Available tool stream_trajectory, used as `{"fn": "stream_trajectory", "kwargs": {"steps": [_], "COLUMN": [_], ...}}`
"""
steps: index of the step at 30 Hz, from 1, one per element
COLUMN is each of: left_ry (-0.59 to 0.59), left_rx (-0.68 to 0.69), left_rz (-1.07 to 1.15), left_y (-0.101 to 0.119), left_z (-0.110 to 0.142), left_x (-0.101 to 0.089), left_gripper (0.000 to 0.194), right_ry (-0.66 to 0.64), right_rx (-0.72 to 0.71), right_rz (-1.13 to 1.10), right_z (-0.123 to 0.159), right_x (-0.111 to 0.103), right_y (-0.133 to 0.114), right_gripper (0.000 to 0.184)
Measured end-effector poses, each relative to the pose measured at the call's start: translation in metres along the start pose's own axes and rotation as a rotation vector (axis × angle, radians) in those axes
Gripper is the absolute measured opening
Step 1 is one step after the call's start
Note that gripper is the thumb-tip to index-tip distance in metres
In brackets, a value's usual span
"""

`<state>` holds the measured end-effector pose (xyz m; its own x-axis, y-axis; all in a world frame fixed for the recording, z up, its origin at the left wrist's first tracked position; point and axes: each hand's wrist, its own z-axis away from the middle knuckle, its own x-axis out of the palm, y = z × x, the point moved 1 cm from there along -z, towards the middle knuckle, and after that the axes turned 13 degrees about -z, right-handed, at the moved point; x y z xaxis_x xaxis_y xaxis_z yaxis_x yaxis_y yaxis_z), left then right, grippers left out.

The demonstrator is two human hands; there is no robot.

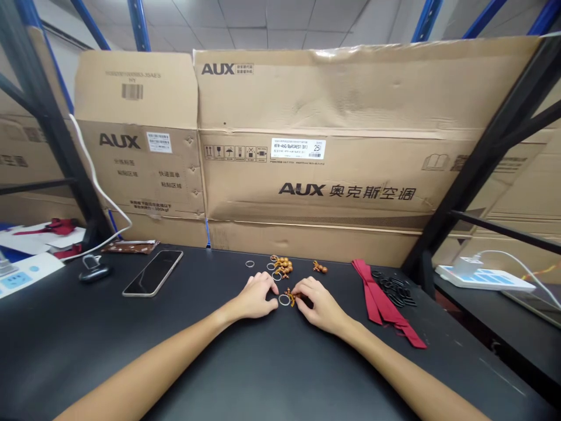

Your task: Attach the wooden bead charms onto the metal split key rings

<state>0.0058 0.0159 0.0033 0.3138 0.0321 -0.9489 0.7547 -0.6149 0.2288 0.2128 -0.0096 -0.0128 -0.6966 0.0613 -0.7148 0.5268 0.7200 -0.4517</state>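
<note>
A keychain with a silver split ring (284, 300) and an orange-brown beaded charm (290, 293) lies on the black table between my hands. My right hand (322, 304) has its thumb and index finger closed on the charm's right side. On the other side, my left hand (256, 296) is curled, thumb and index finger apart beside the ring, with nothing visible between them. Just behind are several similar brown charms with rings (284, 267). One loose ring (249, 264) lies to their left, and a brown gourd-like charm (319, 267) to their right.
Red fabric straps (385, 304) and a pile of black clips (394, 288) lie at right. A phone (153, 273), a black earbud case (95, 271) and a brown packet (130, 247) are at left. Cardboard (307, 140) walls off the back, between dark metal posts (464, 158).
</note>
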Motion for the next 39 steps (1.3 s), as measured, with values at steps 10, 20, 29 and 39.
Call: {"fn": "stream_trajectory", "kwargs": {"steps": [10, 20, 29, 39], "left_ry": [0.102, 0.027, -0.003, 0.193], "left_rx": [0.093, 0.027, -0.070, 0.092], "left_rz": [-0.008, 0.013, 0.073, -0.243], "left_y": [0.001, 0.011, 0.009, 0.005], "left_z": [0.003, -0.005, -0.007, 0.002], "left_x": [0.005, 0.010, 0.009, 0.004], "left_gripper": [0.017, 0.017, 0.018, 0.007], "right_ry": [-0.009, -0.042, -0.060, -0.057], "right_rx": [-0.009, -0.011, 0.003, 0.017], "right_rz": [-0.009, -0.036, -0.035, -0.083], "right_z": [0.000, -0.001, -0.001, 0.000], "right_x": [0.001, 0.001, 0.000, -0.001], "right_y": [0.000, 0.000, -0.002, 0.001], "right_gripper": [0.014, 0.011, 0.009, 0.012]}}
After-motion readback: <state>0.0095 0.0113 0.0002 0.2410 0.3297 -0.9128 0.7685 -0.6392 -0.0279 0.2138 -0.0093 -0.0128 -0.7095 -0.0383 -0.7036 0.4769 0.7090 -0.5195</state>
